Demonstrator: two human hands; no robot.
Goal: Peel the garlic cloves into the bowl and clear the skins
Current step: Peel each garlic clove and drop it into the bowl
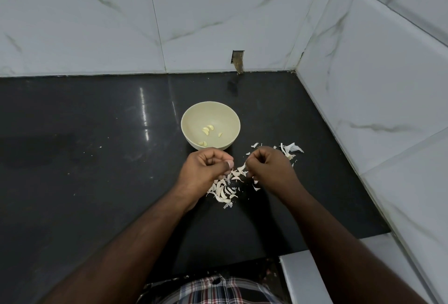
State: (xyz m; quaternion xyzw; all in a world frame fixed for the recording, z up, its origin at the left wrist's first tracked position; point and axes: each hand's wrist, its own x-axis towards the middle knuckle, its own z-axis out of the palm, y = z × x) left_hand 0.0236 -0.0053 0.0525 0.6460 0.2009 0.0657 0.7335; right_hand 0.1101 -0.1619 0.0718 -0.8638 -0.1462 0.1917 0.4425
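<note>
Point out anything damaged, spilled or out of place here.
A rough rectangular hole is cut in the wall tile just above the counter, exposing brown material. Garlic skins lie scattered on the counter in front of the bowl, not yet cleared.

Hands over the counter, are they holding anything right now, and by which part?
Both the left hand and right hand are curled closed; whatever they pinch is hidden, so it cannot be told.
</note>
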